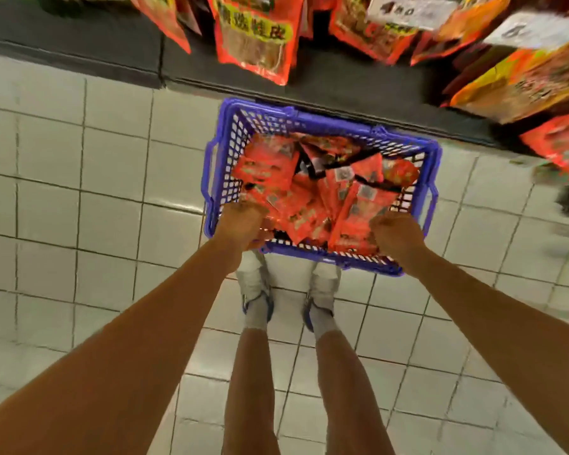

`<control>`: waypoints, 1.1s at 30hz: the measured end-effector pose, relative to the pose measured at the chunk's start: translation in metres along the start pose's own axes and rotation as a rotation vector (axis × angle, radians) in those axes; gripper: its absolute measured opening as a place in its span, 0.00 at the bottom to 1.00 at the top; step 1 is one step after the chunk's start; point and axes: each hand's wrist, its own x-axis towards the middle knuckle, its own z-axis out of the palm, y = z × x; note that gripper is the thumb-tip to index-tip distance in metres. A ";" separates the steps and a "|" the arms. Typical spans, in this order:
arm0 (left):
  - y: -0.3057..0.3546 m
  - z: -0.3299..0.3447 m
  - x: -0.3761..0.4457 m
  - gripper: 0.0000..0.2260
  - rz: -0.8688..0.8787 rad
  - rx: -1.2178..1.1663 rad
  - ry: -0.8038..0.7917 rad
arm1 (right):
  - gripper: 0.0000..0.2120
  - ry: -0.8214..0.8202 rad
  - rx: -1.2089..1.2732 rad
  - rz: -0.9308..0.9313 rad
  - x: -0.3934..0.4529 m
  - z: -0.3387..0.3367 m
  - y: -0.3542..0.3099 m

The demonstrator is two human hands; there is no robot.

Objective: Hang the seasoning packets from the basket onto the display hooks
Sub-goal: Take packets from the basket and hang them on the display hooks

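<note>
Both hands reach into the blue basket [431, 178]. The left hand [240, 224] and right hand [396, 234] are curled, seemingly round red seasoning packets [309, 198]. The pile looks nearly untouched, so most hanging remains.

We see a blue plastic basket [322, 126] with holes in its walls. It sits flat on the floor, close to the dark bottom of the shelf. Inside it is a messy pile of red seasoning packets [309, 195], lying flat and over each other. Some show little white squares. Far up, more red and orange packets on the display [257, 37] hang down in a row, a bit blurry.
</note>
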 end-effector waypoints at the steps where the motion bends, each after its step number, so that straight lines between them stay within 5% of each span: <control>1: -0.004 0.002 0.012 0.13 0.000 0.027 -0.004 | 0.10 0.002 -0.107 -0.022 0.013 0.005 0.004; 5: -0.017 0.007 0.051 0.14 -0.071 0.072 -0.096 | 0.12 -0.009 -0.281 -0.128 0.075 0.015 0.015; 10: -0.046 0.011 0.074 0.13 -0.088 0.136 -0.073 | 0.31 0.030 -0.534 -0.315 0.111 0.027 0.009; 14: -0.060 0.020 0.073 0.06 -0.133 0.128 -0.040 | 0.28 0.028 -0.839 -0.327 0.088 0.020 0.003; 18: -0.066 0.029 0.064 0.05 -0.138 0.053 -0.070 | 0.15 0.063 -0.617 -0.565 0.040 0.011 -0.010; 23: -0.061 0.036 0.060 0.26 -0.219 -0.201 -0.312 | 0.10 0.292 -0.334 -0.915 -0.030 0.021 -0.015; 26: -0.055 0.043 0.066 0.14 -0.131 -0.318 -0.306 | 0.12 0.157 -0.247 -1.042 -0.047 0.039 -0.018; 30: -0.054 0.034 0.083 0.08 0.048 -0.326 -0.099 | 0.24 -0.146 -0.275 -0.984 -0.032 0.045 -0.014; 33: -0.055 0.016 0.094 0.12 0.049 -0.341 -0.043 | 0.28 -0.091 -0.315 -0.741 0.018 0.040 -0.018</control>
